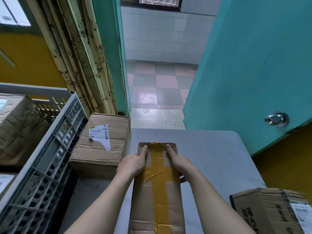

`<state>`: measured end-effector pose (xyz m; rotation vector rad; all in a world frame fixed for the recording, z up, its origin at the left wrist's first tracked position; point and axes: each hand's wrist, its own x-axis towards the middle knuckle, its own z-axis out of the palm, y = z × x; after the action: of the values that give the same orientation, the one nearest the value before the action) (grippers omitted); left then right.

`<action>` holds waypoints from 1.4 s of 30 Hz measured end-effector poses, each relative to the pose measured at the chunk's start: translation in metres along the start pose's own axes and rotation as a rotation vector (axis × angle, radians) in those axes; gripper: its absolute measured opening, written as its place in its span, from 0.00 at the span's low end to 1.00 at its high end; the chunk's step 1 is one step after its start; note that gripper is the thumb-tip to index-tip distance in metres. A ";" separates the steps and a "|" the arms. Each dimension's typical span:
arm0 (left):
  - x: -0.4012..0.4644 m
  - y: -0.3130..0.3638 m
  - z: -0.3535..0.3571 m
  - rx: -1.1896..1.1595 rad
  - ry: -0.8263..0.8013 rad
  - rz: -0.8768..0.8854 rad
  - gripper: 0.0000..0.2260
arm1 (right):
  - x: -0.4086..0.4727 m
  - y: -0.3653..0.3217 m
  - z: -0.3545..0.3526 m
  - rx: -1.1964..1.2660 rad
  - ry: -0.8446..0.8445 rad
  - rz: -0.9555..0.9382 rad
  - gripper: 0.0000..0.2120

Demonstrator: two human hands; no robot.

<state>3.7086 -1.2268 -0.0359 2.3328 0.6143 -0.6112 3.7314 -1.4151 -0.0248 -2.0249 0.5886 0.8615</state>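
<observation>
Head view is showing four cardboard boxes, one grey crate (pixel 50 149), one grey table (pixel 219 157), one teal door (pixel 253 65) and two hands.

The long box (pixel 157 196) is lying lengthwise over the left part of the table, its far end pointing toward the doorway. Whether it is resting on the surface cannot be told. It is brown, narrow and creased, with yellow-brown tape running down its middle and wrinkled cross strips over the top.

The left hand (pixel 133 163) and right hand (pixel 179 162) are gripping it near the far end, one at each side. Both thumbs are lying flat on top, and the other fingers are wrapping down the sides, mostly hidden.

A labelled box (pixel 104 149) is sitting left of the table, a printed box (pixel 270 211) is on its near right corner, and a fourth box (pixel 18 122) is standing inside the crate.
</observation>
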 end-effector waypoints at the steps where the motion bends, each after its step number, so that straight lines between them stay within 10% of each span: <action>1: 0.002 -0.001 0.002 0.010 0.009 0.006 0.44 | 0.002 0.000 0.001 0.000 -0.001 0.003 0.48; 12: -0.017 -0.014 -0.001 -0.274 -0.182 -0.007 0.45 | 0.003 0.011 0.009 -0.042 0.262 -0.117 0.44; 16: -0.040 -0.041 0.008 -0.374 -0.272 -0.011 0.50 | -0.006 0.046 0.016 0.387 0.018 -0.056 0.33; 24: -0.047 -0.062 -0.002 -0.723 -0.236 -0.017 0.26 | -0.029 0.123 0.040 0.225 -0.190 0.093 0.40; 29: -0.051 -0.058 0.004 -0.532 -0.038 0.075 0.31 | -0.032 0.137 0.020 0.173 0.063 -0.076 0.52; 37: -0.057 -0.063 0.045 -0.420 -0.298 0.164 0.45 | -0.059 0.150 0.002 0.117 0.341 -0.148 0.26; 42: -0.093 -0.055 0.043 -0.525 -0.379 0.061 0.23 | -0.060 0.167 0.011 0.077 0.369 -0.136 0.34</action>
<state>3.5928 -1.2428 -0.0384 1.6859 0.4561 -0.7367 3.5767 -1.4902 -0.0698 -2.1397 0.6649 0.3793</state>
